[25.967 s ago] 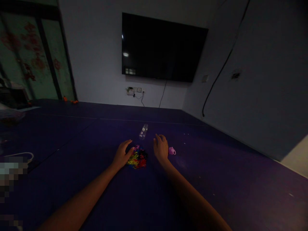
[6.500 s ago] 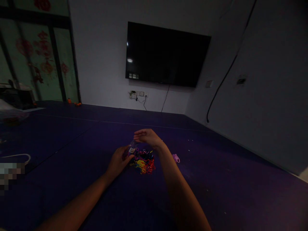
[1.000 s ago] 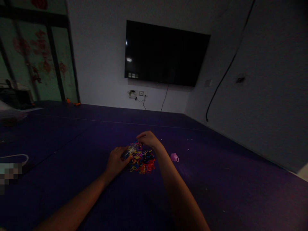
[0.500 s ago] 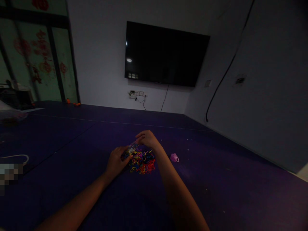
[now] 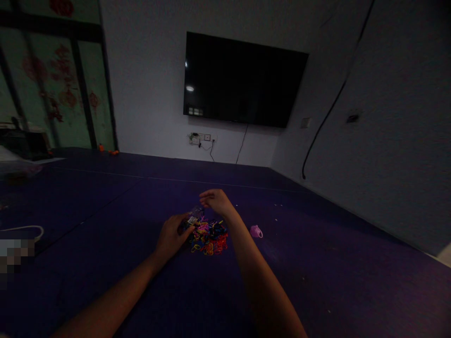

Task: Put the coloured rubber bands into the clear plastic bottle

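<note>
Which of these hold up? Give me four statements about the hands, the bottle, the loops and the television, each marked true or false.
1. The left hand holds the clear bottle. True.
2. The loose pile is all one colour. False: the small loops include red, yellow and blue.
3. The pink piece lies to the right of the right hand. True.
4. The wall screen shows a bright picture. False: the television is dark apart from reflections.
</note>
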`<state>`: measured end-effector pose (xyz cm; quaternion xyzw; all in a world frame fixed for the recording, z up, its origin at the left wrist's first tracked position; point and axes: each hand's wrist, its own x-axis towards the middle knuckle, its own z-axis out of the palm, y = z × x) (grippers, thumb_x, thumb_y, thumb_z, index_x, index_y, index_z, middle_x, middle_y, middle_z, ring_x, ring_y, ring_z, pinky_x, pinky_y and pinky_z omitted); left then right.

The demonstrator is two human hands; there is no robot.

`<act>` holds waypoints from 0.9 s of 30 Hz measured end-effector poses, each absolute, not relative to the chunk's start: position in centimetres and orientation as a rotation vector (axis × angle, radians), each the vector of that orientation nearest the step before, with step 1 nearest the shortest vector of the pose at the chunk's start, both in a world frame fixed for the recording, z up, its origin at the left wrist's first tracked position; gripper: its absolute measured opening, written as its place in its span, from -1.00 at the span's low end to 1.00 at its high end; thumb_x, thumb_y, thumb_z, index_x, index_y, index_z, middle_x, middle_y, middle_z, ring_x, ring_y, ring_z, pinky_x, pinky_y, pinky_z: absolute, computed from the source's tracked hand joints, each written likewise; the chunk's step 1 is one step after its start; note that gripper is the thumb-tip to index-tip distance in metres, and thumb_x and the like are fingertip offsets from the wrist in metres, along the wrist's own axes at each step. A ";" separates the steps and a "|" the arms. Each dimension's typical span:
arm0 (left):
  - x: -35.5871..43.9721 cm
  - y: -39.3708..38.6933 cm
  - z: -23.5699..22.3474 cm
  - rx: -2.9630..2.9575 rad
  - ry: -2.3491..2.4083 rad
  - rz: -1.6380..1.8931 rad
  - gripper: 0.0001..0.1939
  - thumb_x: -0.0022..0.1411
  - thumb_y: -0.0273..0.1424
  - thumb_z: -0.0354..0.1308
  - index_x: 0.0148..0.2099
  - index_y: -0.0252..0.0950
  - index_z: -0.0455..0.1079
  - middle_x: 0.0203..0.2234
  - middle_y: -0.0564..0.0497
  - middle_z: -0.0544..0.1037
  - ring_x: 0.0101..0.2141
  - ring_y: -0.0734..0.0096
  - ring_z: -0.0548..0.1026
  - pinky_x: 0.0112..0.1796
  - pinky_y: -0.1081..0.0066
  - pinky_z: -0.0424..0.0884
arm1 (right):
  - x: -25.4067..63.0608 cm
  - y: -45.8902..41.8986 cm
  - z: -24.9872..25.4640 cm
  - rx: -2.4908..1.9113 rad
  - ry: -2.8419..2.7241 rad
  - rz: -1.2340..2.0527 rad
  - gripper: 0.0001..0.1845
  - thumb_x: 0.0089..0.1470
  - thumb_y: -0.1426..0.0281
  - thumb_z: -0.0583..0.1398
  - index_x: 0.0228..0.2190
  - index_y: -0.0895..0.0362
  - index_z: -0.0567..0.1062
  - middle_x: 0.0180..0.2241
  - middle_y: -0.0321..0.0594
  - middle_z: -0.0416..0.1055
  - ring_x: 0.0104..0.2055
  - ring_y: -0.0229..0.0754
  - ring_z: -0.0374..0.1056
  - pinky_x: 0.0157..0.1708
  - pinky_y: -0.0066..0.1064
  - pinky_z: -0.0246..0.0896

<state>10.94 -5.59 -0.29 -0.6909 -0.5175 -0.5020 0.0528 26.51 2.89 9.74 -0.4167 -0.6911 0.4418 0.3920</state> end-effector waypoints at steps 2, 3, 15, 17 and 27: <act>10.9 -5.6 -0.2 -2.098 -1.587 -1.534 -0.67 0.15 -0.19 0.12 -0.06 -0.21 0.39 -0.28 -0.03 0.55 -0.27 0.24 0.50 -0.21 0.23 0.41 | 26.6 3.1 9.4 -1.082 -1.851 1.041 -0.65 -0.18 0.73 0.08 -0.41 0.21 0.56 -0.51 -0.23 0.50 -0.48 -0.32 0.39 -0.40 -0.53 0.29; 10.9 -5.6 -0.2 -2.096 -1.591 -1.541 -0.67 0.15 -0.19 0.12 -0.06 -0.21 0.38 -0.27 -0.03 0.55 -0.27 0.23 0.50 -0.21 0.23 0.41 | 26.6 3.2 9.2 -1.096 -1.902 0.988 -0.64 -0.19 0.73 0.09 -0.41 0.21 0.57 -0.49 -0.23 0.51 -0.45 -0.31 0.40 -0.38 -0.53 0.29; 10.9 -5.4 -0.5 -2.054 -1.636 -1.614 -0.68 0.13 -0.21 0.15 -0.09 -0.23 0.39 -0.25 -0.07 0.54 -0.23 0.19 0.50 -0.19 0.19 0.42 | 26.5 2.0 9.6 -1.124 -1.991 1.106 -0.86 -0.04 0.48 0.18 -0.43 0.22 0.56 -0.60 -0.29 0.44 -0.58 -0.33 0.34 -0.52 -0.53 0.30; 10.9 -5.5 -0.3 -2.050 -1.643 -1.582 -0.69 0.11 -0.23 0.17 -0.10 -0.22 0.40 -0.26 -0.08 0.55 -0.23 0.18 0.50 -0.18 0.17 0.41 | 26.5 2.1 9.7 -1.157 -1.936 1.091 -0.86 -0.04 0.52 0.17 -0.45 0.22 0.55 -0.61 -0.28 0.43 -0.60 -0.32 0.35 -0.53 -0.53 0.30; 10.7 -5.6 -0.2 -2.028 -1.680 -1.653 -0.65 0.14 -0.21 0.11 -0.05 -0.24 0.37 -0.23 -0.09 0.53 -0.23 0.19 0.48 -0.17 0.19 0.38 | 26.5 2.6 9.6 -1.180 -1.897 0.970 -0.81 0.02 0.52 0.14 -0.32 0.24 0.53 -0.47 -0.18 0.51 -0.47 -0.26 0.45 -0.39 -0.48 0.36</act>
